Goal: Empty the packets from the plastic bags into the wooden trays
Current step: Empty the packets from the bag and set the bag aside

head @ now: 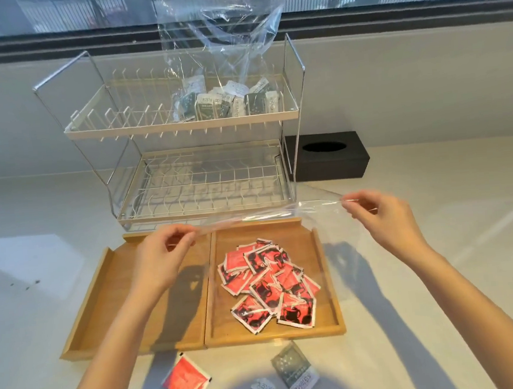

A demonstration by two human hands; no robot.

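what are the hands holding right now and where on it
Both hands hold an empty clear plastic bag stretched over the trays: left hand pinches its left end, right hand its right end.

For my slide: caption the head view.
Both hands stretch an emptied plastic bag above red packets.

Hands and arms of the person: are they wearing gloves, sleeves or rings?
No. The left hand and right hand are bare, with no gloves, rings or watch showing. Both forearms are bare too; no sleeve reaches into view.
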